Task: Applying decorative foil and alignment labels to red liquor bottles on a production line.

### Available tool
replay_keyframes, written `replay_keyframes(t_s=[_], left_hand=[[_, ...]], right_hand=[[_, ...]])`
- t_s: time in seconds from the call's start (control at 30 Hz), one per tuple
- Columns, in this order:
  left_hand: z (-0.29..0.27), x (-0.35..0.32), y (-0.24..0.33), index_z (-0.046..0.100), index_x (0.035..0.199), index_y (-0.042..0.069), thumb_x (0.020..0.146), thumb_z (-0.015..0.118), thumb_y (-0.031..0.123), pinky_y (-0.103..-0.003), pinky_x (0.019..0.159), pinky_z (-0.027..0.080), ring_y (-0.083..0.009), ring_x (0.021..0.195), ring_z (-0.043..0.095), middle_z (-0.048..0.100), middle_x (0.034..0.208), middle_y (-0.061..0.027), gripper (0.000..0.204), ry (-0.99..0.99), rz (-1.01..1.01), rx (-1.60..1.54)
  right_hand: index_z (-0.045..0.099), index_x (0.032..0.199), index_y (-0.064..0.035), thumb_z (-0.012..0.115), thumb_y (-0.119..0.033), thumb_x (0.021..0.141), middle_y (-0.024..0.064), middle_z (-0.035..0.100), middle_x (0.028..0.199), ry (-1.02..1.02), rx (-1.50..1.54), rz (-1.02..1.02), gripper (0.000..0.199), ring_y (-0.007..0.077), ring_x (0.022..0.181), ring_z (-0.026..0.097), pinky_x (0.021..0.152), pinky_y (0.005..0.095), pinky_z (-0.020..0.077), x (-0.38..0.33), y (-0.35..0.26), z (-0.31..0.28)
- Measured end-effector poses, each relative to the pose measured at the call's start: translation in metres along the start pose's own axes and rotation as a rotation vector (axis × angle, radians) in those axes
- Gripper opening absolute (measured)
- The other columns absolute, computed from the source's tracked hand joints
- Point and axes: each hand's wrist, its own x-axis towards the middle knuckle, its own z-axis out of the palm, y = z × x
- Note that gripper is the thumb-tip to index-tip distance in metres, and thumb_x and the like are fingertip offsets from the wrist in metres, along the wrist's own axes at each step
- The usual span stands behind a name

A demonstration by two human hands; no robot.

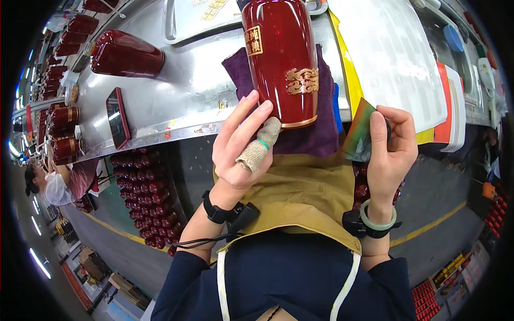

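Steel bench is biggest: smooth, shiny, a few specks. On it, approx. centre, we've got the dk red bottle, glossy, rounded sides, gold emblem + gold rim at base, base end twd us, atop a soft purple cloth. Our L hand: grip loose, digits apart, not clamped; index + middle fingertips touch the bottle's lower L side. Back of hand up, wrist bent slightly, forearm rising from below. Our R hand: thumb + fingers together, pinching a thin flat card, green-to-orange sheen, pointed corner up. Hand's upright, R of cloth, apart from bottle. Smallest: knit finger cover on one L digit, coarse beige, w/ green band.
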Motion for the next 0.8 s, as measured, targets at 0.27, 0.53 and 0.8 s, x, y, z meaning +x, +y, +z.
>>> replay_keyframes(t_s=[0.27, 0.53, 0.8], left_hand=[[0.001, 0.002, 0.015, 0.078, 0.111, 0.013, 0.095, 0.066, -0.003, -0.056, 0.118, 0.041, -0.0419, 0.139, 0.053, 0.062, 0.144, -0.0199, 0.025, -0.195, 0.048, 0.162], [0.002, 0.001, 0.022, 0.083, 0.117, 0.021, 0.078, 0.087, 0.009, -0.054, 0.120, 0.036, -0.0432, 0.143, 0.045, 0.055, 0.152, -0.0228, 0.041, -0.193, 0.065, 0.261], [0.001, 0.016, 0.003, 0.053, 0.147, -0.005, 0.068, 0.096, 0.012, -0.051, 0.113, 0.040, -0.0340, 0.130, 0.058, 0.061, 0.145, -0.0174, 0.091, -0.124, -0.306, -0.086]], right_hand=[[0.067, 0.110, 0.0021, 0.072, -0.007, 0.101, 0.0006, 0.067, 0.094, -0.018, 0.040, 0.002, 0.013, 0.0045, 0.083, 0.058, 0.075, 0.0205, 0.0466, -0.001, -0.003, 0.005], [0.067, 0.117, 0.0014, 0.071, -0.010, 0.103, -0.0008, 0.063, 0.094, -0.059, 0.066, 0.079, 0.018, 0.0051, 0.082, 0.055, 0.076, 0.0210, 0.0458, -0.003, 0.001, 0.003], [0.069, 0.126, -0.0020, 0.069, 0.004, 0.095, 0.0115, 0.067, 0.105, -0.245, -0.081, -0.301, 0.032, 0.0221, 0.089, 0.065, 0.082, 0.0296, 0.0515, 0.031, -0.018, 0.016]])
